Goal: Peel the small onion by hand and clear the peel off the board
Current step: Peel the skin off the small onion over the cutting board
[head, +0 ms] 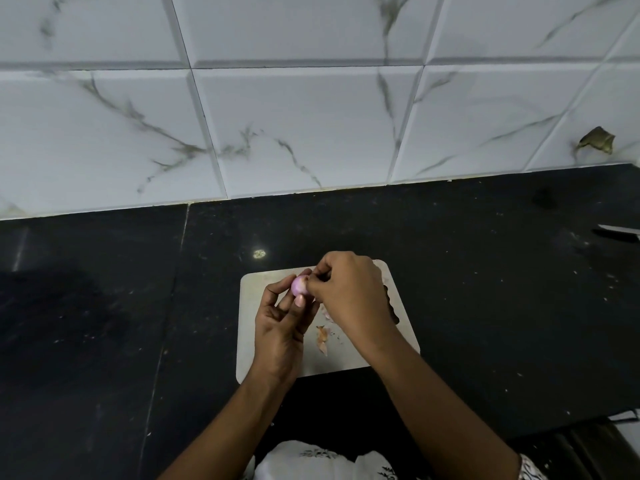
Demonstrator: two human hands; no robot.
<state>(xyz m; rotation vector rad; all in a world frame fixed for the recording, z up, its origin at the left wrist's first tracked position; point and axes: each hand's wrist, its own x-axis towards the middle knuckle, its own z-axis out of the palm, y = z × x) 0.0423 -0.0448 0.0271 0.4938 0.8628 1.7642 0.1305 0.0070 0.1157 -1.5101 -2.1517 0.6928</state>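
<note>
A small pink onion (pixel 299 285) is held above the pale cutting board (pixel 256 327) between the fingertips of my left hand (pixel 282 336). My right hand (pixel 349 292) is closed over the onion's right side, thumb and fingers pinching at its skin. Orange-brown peel scraps (pixel 322 337) lie on the board below my hands, and a paler piece (pixel 327 313) shows just under my right hand. Part of the board's right side is hidden by my right wrist.
The board lies on a black stone counter (pixel 104 323) against a white marble-tiled wall (pixel 311 116). A knife blade (pixel 620 231) pokes in at the right edge. Small crumbs dot the counter at right. A brown scrap (pixel 597 139) clings to the wall at far right.
</note>
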